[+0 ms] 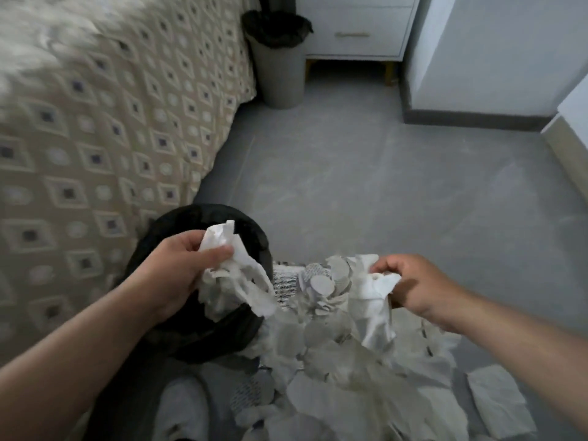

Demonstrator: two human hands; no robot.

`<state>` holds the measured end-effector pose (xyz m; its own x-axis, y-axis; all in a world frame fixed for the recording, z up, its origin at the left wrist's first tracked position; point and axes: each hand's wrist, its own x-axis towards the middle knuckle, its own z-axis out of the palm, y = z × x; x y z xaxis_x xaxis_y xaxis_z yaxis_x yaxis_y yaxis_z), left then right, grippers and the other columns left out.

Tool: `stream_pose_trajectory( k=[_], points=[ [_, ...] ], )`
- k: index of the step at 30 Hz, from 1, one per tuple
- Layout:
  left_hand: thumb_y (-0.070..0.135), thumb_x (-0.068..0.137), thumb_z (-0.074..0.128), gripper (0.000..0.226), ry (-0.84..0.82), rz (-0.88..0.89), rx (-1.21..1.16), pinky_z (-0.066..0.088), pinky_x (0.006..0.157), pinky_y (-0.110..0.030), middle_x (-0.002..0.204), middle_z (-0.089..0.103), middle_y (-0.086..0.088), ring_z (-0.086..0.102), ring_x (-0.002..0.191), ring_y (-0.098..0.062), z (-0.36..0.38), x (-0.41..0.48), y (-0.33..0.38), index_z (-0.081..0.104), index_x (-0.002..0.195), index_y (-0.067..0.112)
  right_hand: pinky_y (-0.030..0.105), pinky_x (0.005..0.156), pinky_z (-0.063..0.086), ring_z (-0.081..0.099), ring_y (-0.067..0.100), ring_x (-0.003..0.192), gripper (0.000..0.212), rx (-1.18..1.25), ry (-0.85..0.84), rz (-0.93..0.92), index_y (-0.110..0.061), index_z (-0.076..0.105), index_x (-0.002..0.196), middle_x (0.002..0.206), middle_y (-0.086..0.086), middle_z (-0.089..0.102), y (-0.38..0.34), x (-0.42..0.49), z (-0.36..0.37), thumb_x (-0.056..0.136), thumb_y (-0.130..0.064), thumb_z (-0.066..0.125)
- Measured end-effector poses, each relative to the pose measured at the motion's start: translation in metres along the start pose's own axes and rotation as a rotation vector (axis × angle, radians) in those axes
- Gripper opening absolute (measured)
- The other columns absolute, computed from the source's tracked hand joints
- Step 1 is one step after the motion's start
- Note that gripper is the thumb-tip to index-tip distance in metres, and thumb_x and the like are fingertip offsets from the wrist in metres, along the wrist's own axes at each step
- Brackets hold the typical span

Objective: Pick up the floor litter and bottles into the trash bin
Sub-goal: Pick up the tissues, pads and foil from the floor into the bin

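litter pile (334, 380): light, soft crumpled paper; take by bunched folds | left hand (178, 272) clutches a wad (222, 246) above trash bin (178, 213) | right hand (420, 288) pinches a tissue (375, 303)

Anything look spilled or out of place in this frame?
Yes: a heap of crumpled and torn paper lies spilled on the floor beside the black-lined trash bin. The left hand grips a wad over the bin; the right hand pinches another piece atop the heap.
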<state>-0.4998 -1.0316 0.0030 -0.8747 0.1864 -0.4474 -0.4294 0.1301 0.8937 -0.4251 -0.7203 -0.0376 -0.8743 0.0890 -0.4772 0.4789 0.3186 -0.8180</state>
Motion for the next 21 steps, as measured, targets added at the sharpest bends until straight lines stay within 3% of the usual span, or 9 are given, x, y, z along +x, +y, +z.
stream_pose_trajectory(
  k=[5, 9, 12, 14, 16, 19, 21],
  points=[
    [0.01, 0.086, 0.063, 0.006, 0.303, -0.009, -0.031, 0.053, 0.052, -0.025, 0.069, 0.071, -0.011, 0.065, 0.058, -0.02, -0.058, 0.021, -0.048, 0.067, 0.084, 0.006, 0.023, 0.047, 0.05, 0.061, 0.015, 0.053, 0.022, 0.196, -0.02, 0.031, -0.003, 0.064, 0.076, 0.068, 0.011, 0.064, -0.027, 0.017, 0.042, 0.084, 0.015, 0.055],
    [0.015, 0.085, 0.067, 0.005, 0.361, -0.015, 0.167, 0.049, 0.06, -0.031, 0.081, 0.07, -0.013, 0.064, 0.071, -0.024, -0.07, 0.045, -0.078, 0.07, 0.087, 0.011, 0.022, 0.045, 0.049, 0.06, 0.014, 0.05, 0.017, 0.251, -0.055, 0.051, 0.001, 0.064, 0.079, 0.066, 0.011, 0.063, -0.035, 0.02, 0.058, 0.082, 0.016, 0.056],
    [0.021, 0.084, 0.068, 0.033, 0.208, -0.037, 0.282, 0.052, 0.072, -0.031, 0.109, 0.067, -0.007, 0.063, 0.095, -0.019, -0.067, 0.05, -0.081, 0.063, 0.116, 0.016, 0.022, 0.042, 0.048, 0.059, 0.013, 0.047, 0.017, 0.278, -0.037, 0.066, -0.001, 0.063, 0.077, 0.061, 0.008, 0.063, -0.041, 0.021, 0.06, 0.083, 0.014, 0.056],
    [0.03, 0.085, 0.066, 0.052, 0.151, 0.002, 0.515, 0.045, 0.095, -0.031, 0.134, 0.049, 0.004, 0.047, 0.122, -0.014, -0.072, 0.044, -0.079, 0.049, 0.134, 0.023, 0.021, 0.041, 0.048, 0.058, 0.012, 0.045, 0.019, 0.298, -0.018, 0.075, -0.002, 0.062, 0.075, 0.058, 0.006, 0.062, -0.047, 0.02, 0.058, 0.084, 0.013, 0.055],
    [0.037, 0.087, 0.062, 0.055, 0.195, 0.138, 0.736, 0.03, 0.108, -0.028, 0.144, 0.033, 0.012, 0.032, 0.133, -0.009, -0.083, 0.031, -0.078, 0.045, 0.137, 0.026, 0.021, 0.041, 0.047, 0.057, 0.011, 0.043, 0.02, 0.309, -0.018, 0.073, -0.004, 0.062, 0.075, 0.055, 0.005, 0.062, -0.059, 0.016, 0.056, 0.085, 0.012, 0.053],
    [0.046, 0.089, 0.053, 0.055, 0.31, 0.269, 0.929, 0.023, 0.111, -0.03, 0.149, 0.037, -0.002, 0.031, 0.138, -0.017, -0.1, 0.009, -0.09, 0.049, 0.135, 0.016, 0.019, 0.042, 0.047, 0.056, 0.012, 0.043, 0.023, 0.316, -0.037, 0.018, -0.009, 0.062, 0.071, 0.054, 0.002, 0.061, -0.091, 0.011, 0.052, 0.086, 0.006, 0.053],
    [0.066, 0.083, 0.042, 0.076, 0.346, 0.245, 1.025, 0.018, 0.114, -0.035, 0.151, 0.032, -0.01, 0.023, 0.142, -0.024, -0.106, -0.003, -0.108, 0.046, 0.137, 0.013, 0.018, 0.042, 0.046, 0.056, 0.013, 0.046, 0.024, 0.348, -0.056, -0.047, -0.011, 0.061, 0.067, 0.055, 0.002, 0.06, -0.119, 0.01, 0.054, 0.085, 0.005, 0.054]
  ],
)
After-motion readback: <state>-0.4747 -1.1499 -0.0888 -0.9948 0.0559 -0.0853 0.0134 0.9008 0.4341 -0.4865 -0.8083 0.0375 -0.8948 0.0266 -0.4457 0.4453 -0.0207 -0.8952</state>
